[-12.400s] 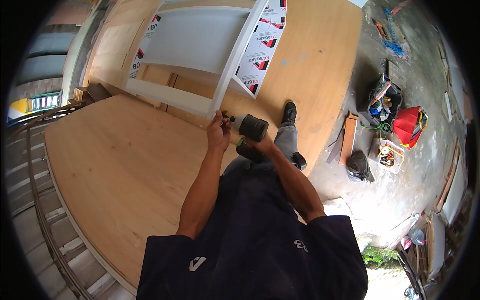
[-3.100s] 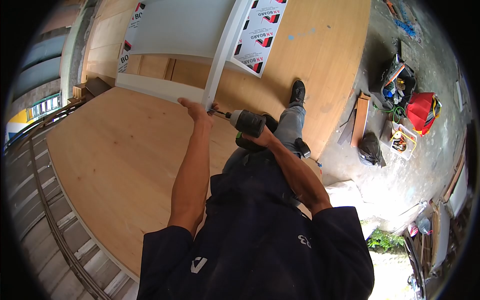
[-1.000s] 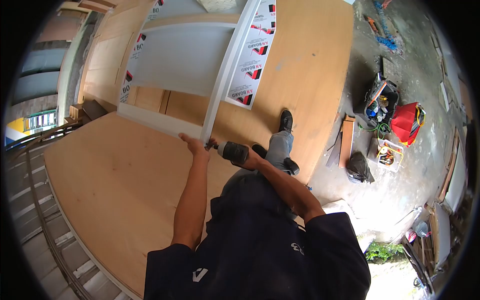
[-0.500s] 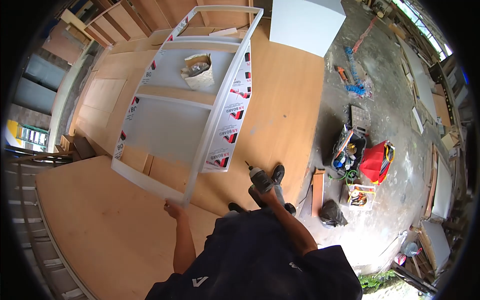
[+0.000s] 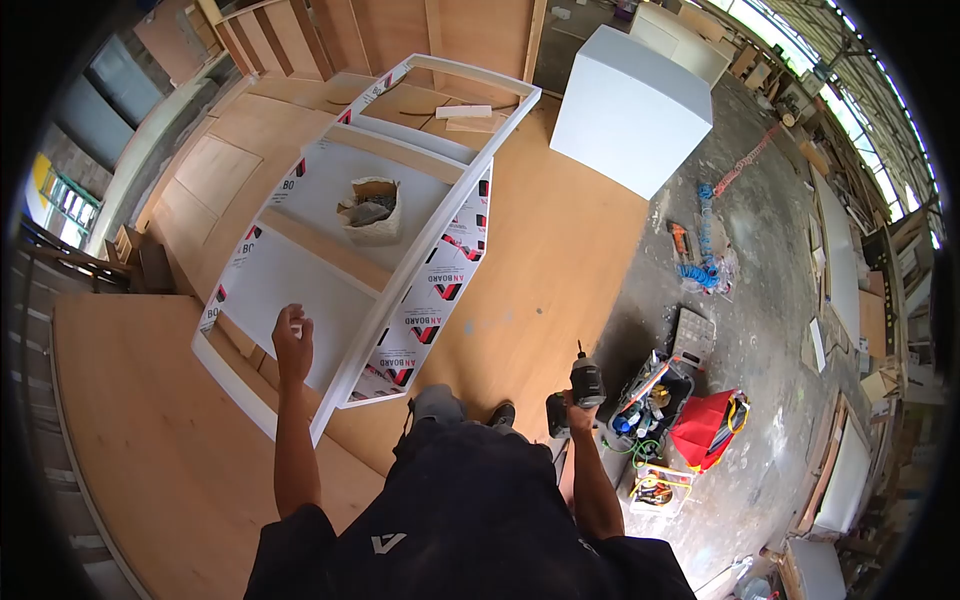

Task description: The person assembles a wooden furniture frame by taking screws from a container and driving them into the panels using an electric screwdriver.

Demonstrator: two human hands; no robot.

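My right hand [image 5: 580,414] grips a dark cordless drill [image 5: 587,384] by its handle, the bit pointing up and away from me. My left hand [image 5: 293,338] is raised over the near end of a white-edged cabinet frame [image 5: 362,345], its fingers curled together. What those fingers hold, if anything, is too small to make out. Inside the cabinet, an open pale bag [image 5: 378,222] with dark contents rests on the panel between the wooden crosspieces. Printed board lettering covers the cabinet's side [image 5: 425,305].
A large white box [image 5: 630,115] stands beyond the cabinet on the right. On the concrete floor are a black toolbox [image 5: 650,400], a red bag [image 5: 708,430], a tool caddy [image 5: 660,490] and a blue coiled hose [image 5: 707,245]. Plywood [image 5: 150,400] lies at left.
My left hand has left the cabinet's near corner and risen over its near end. The drill has moved right with my right hand. My view has shifted, and I stand closer beside the cabinet.
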